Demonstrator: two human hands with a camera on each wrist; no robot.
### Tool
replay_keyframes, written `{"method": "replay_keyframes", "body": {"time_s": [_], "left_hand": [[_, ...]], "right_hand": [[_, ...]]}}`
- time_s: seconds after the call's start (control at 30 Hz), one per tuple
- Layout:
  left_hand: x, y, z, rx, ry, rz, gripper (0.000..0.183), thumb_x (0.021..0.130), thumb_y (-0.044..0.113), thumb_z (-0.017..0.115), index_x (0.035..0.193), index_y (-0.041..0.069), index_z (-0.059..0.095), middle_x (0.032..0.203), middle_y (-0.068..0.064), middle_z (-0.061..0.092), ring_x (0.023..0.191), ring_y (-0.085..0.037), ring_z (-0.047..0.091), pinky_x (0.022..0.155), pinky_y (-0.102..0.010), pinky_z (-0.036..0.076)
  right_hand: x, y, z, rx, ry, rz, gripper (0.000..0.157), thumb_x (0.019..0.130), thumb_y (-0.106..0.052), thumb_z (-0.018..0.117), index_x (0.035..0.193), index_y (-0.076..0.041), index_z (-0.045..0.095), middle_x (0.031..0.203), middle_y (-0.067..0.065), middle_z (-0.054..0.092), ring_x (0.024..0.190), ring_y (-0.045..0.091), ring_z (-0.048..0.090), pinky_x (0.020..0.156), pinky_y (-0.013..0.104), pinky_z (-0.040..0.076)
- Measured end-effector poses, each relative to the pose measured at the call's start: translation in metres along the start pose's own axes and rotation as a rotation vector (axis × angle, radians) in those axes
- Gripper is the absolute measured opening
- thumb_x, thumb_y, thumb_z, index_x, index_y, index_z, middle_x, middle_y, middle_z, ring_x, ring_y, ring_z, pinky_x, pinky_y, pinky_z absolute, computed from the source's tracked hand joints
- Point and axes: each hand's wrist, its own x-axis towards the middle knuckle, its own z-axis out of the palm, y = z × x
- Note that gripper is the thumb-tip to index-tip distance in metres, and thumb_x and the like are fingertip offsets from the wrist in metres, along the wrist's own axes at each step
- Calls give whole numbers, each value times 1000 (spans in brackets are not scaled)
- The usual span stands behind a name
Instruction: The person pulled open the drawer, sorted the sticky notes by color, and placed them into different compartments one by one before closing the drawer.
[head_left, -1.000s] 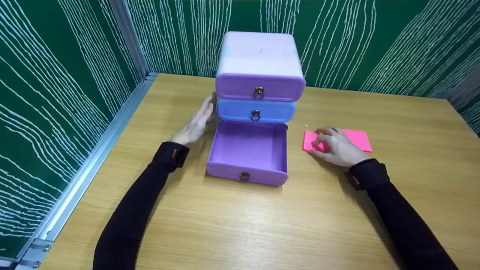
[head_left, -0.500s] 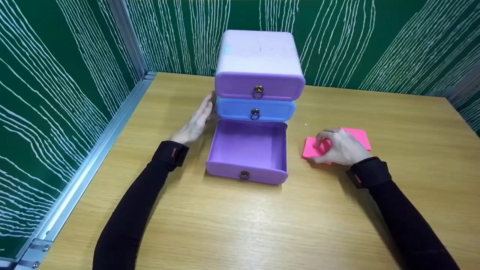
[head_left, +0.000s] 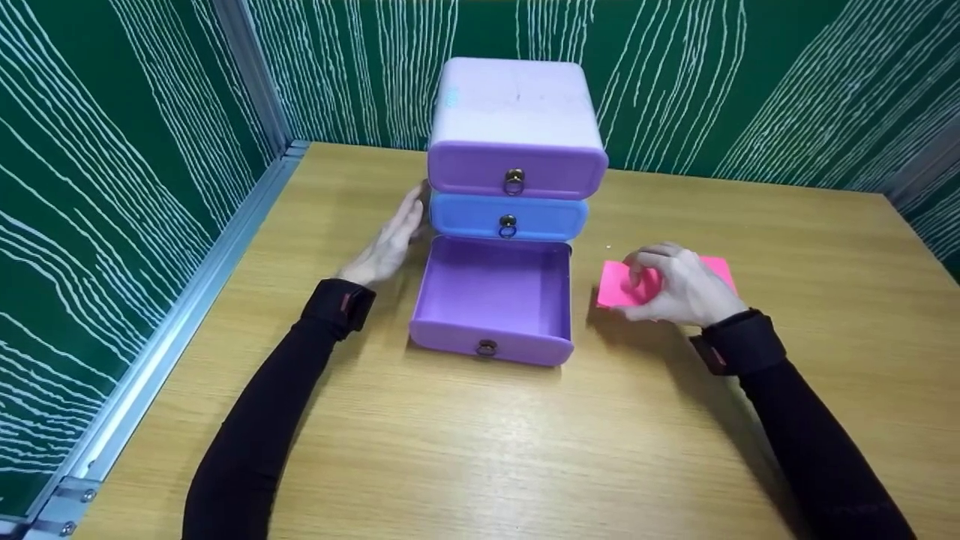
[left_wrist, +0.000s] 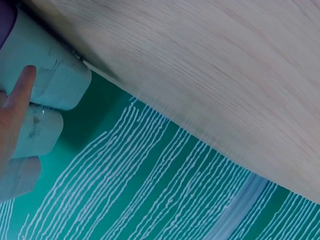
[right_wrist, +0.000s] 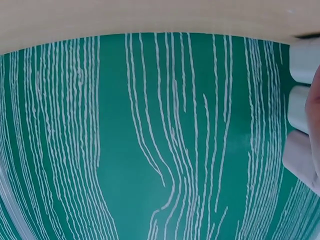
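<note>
In the head view my right hand pinches a pink sticky-note pad between thumb and fingers, tilted and raised off the table with a shadow beneath. A second pink pad lies behind that hand, partly covered by it. My left hand rests with straight fingers along the left side of a three-tier drawer unit. In the left wrist view a finger lies against the unit's side. The purple bottom drawer is pulled out, with nothing inside; the blue middle drawer and purple top drawer are closed.
The wooden table carries the unit and pads. Green walls with white wavy lines stand behind and at the left, joined by a metal frame. A tiny white speck lies right of the unit.
My right hand has first drawn one pink pad toward the front, apart from the other, and then lifted it off the table. The left hand stays at the drawer unit's side.
</note>
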Motion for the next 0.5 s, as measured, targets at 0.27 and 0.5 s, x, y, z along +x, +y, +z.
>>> {"method": "replay_keyframes", "body": {"time_s": [0.27,0.5], "left_hand": [[-1,0,0,-12,3,4,66,106,47,18,162,14,4,170,-10,6,151,-38,27,124,-53,26],[-1,1,0,20,11,-15,67,106,47,18,162,15,1,170,-10,4,152,-38,25,124,-54,26]], "right_hand": [[2,-20,-8,31,5,-60,54,54,-26,97,97,-7,69,92,4,68,89,16,59,68,16,46],[3,-34,-16,31,9,-123,62,51,-28,97,101,-6,69,88,1,66,87,13,58,71,17,47]]}}
